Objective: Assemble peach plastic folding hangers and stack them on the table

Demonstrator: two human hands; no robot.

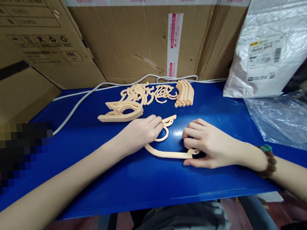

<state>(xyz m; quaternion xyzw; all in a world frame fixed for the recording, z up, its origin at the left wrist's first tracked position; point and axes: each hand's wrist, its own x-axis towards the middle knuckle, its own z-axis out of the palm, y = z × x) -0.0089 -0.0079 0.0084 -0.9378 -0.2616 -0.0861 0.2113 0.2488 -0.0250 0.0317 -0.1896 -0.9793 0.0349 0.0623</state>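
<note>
A beige plastic hanger (166,154) with a long curved arm and a round ring lies on the blue table in front of me. My left hand (146,131) is closed over its upper left part, and the fingers cover where the pieces meet. From under those fingertips a short straight end with a small hole sticks out. My right hand (204,144) curls around the arm's right end, thumb below and fingers above. A rounded tip with a hole shows between them. Part of the hanger is hidden under both hands.
Behind my left hand lie stacked hanger parts (122,113), a heap of small pieces (138,93), loose hooks (162,92) and a row of curved arms (185,93). A white cable (76,103) runs along the back by cardboard boxes (138,42). A plastic mailer (260,62) stands right.
</note>
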